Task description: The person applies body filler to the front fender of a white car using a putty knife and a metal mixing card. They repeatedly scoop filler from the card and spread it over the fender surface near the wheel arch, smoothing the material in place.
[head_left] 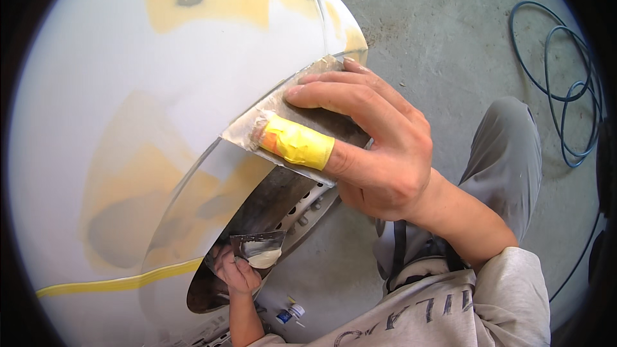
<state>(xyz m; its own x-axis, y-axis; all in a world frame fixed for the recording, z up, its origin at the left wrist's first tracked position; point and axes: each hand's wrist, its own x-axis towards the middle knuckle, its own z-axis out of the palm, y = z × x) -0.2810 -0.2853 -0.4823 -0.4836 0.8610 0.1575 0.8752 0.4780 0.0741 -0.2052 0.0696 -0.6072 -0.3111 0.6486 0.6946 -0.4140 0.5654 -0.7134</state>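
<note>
Right hand [373, 148], nearest the camera, presses a wide metal spreader [289, 112] flat against the white car body panel [128, 90] at the wheel-arch edge; fingers lie extended, the thumb wrapped in yellow tape [297, 143]. Its long blade runs from near-left to far-right. Left hand [234, 273], lower, is closed around a smaller spreader [257, 247] loaded with pale filler. Bare concrete floor [450, 45] lies open on the right.

The right hand [369, 148] was stretched forward from a bent wrist, palm down, fingers long and pressed flat together, its thumb wrapped in yellow tape. Far below and left of it, the left hand [234, 273] was curled in a closed grip, forearm rising from the lower edge.
</note>
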